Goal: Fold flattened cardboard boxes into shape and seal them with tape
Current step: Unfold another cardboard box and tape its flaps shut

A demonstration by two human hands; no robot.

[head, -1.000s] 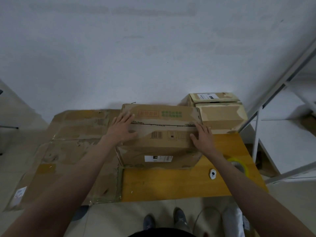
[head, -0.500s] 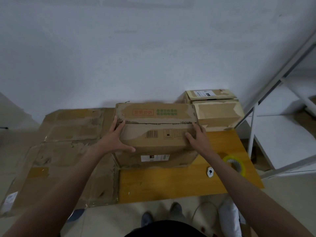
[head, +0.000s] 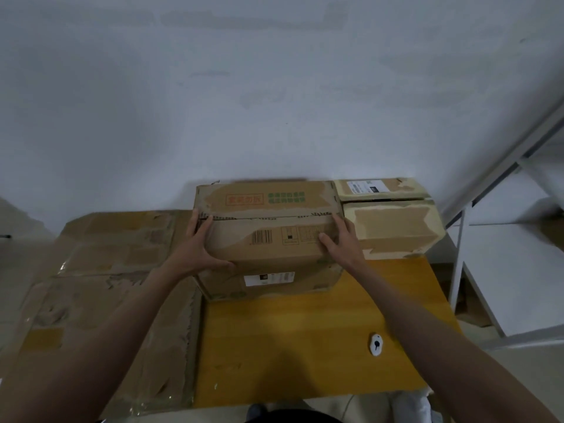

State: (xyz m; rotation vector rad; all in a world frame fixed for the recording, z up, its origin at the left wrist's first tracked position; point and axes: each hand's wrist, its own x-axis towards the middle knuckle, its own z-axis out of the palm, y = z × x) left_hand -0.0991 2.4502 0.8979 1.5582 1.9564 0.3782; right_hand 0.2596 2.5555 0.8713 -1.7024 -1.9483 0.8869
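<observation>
A worn brown cardboard box (head: 268,239) stands on the yellow wooden table (head: 305,346), back against the white wall. Its two top flaps are folded down and meet at a seam across the top. My left hand (head: 198,248) grips the box's left end, fingers up at the seam and thumb wrapped onto the front face. At the right end my right hand (head: 345,242) grips the edge, its thumb lying on the near flap. No tape roll shows in this view.
A smaller taped box (head: 393,227) sits against the big box's right side. Flattened cardboard sheets (head: 116,270) lie spread to the left. A small white tool (head: 376,345) lies on the table near my right forearm. A white metal rack (head: 488,270) stands at the right.
Both hands slid off the flaps' tops out to the box's left and right ends. The yellow tape roll seen earlier by my right arm is out of sight.
</observation>
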